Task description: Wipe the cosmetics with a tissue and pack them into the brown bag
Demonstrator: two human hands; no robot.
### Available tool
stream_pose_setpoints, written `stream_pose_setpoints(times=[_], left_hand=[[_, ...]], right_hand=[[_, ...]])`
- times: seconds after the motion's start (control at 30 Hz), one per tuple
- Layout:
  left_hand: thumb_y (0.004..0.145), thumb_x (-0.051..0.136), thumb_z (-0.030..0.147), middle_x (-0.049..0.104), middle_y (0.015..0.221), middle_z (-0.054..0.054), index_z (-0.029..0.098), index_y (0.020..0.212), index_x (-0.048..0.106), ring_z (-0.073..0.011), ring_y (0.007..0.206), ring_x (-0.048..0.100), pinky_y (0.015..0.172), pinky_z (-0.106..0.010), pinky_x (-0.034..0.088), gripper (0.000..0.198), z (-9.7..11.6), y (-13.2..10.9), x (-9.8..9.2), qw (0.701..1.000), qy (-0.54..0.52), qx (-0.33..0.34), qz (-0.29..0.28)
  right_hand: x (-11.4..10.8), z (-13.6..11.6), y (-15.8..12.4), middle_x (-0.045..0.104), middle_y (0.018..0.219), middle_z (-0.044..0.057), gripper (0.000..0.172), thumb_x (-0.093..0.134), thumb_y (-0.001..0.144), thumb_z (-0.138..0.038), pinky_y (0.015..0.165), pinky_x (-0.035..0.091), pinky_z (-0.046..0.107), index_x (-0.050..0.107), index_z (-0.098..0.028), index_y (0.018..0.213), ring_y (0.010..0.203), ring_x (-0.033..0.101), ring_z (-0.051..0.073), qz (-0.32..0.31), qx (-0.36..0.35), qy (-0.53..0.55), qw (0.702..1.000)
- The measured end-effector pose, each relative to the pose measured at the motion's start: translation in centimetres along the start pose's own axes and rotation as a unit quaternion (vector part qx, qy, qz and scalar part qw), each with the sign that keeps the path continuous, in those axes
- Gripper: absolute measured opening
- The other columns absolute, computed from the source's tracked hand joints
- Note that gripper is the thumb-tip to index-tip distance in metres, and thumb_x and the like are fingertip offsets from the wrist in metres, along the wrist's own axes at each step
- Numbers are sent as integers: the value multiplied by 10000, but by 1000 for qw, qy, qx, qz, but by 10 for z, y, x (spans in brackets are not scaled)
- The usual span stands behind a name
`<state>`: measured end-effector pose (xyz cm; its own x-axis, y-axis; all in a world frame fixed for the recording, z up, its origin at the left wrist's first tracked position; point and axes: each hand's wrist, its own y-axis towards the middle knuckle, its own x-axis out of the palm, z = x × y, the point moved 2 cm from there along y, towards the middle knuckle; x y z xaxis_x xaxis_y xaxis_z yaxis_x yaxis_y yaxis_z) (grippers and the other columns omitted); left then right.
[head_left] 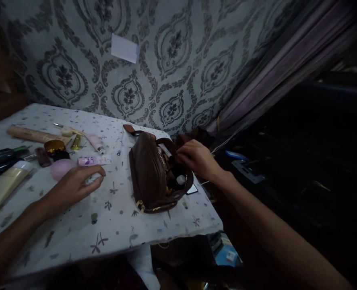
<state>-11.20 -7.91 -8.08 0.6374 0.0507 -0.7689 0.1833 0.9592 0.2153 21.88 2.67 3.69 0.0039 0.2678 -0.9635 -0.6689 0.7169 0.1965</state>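
Directly against the right hand [196, 158] sits the bag [148, 171].

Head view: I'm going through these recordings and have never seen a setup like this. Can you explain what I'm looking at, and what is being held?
There is no machine here: these are a person's own bare hands, seen by one camera worn on the head, looking forward and down. The left hand holds a small pale object, too blurred to identify. The right hand is at the rim of an open brown bag; whether it grips the rim is hard to tell. The bag stands on a white patterned cloth. To its left lie a pink round item, a small pink-and-white tube and a larger cream tube, among other small things.
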Motion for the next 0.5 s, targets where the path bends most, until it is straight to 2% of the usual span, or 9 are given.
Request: stream_pose_setpoints(times=[0.07, 0.1, 0.17, 0.23, 0.37, 0.5], left_hand=[[907, 379, 468, 658, 726, 14, 198, 957, 651, -126, 504, 491, 544, -239, 354, 386, 0, 0, 6, 1000, -5, -5, -12], [906, 376, 471, 640, 691, 19, 199, 960, 652, -128, 494, 482, 535, -238, 346, 391, -1, -1, 9, 1000, -5, -8, -18], [907, 372, 477, 618, 658, 25, 202, 973, 651, -130, 485, 468, 526, -236, 337, 397, -2, -1, 15, 999, -4, -12, -30], [905, 373, 474, 612, 655, 27, 204, 972, 648, -130, 487, 466, 528, -235, 339, 391, -2, -2, 19, 999, -6, -11, -34], [887, 380, 457, 580, 615, 39, 208, 959, 642, -128, 475, 464, 528, -233, 343, 368, -4, -2, 24, 999, -8, -8, -40], [903, 382, 460, 580, 612, 47, 217, 955, 629, -121, 464, 464, 530, -230, 358, 350, -12, -4, 29, 999, -11, -2, -46]], right_hand=[[10, -11, 15, 722, 948, 143, 255, 477, 976, -199, 855, 457, 333, 714, -126, 917, 987, 619, 247, -74, -37, -81, 993], [15, -17, 23, 717, 1000, 160, 255, 461, 982, -183, 823, 469, 317, 707, -116, 984, 1016, 623, 248, -110, -43, -106, 987], [25, -27, 38, 694, 1137, 194, 293, 449, 977, -138, 787, 492, 297, 656, -111, 1183, 1067, 646, 248, -177, -19, -137, 975], [35, -32, 52, 683, 1175, 234, 321, 446, 961, -97, 795, 518, 317, 645, -89, 1212, 1071, 677, 271, -223, 23, -151, 963], [47, -36, 72, 715, 1107, 254, 292, 451, 969, -122, 808, 550, 350, 678, -61, 1142, 1078, 701, 315, -247, 66, -140, 957], [45, -34, 77, 692, 1183, 262, 335, 411, 984, -111, 854, 548, 346, 610, -59, 1249, 1138, 683, 303, -228, 84, -129, 961]])
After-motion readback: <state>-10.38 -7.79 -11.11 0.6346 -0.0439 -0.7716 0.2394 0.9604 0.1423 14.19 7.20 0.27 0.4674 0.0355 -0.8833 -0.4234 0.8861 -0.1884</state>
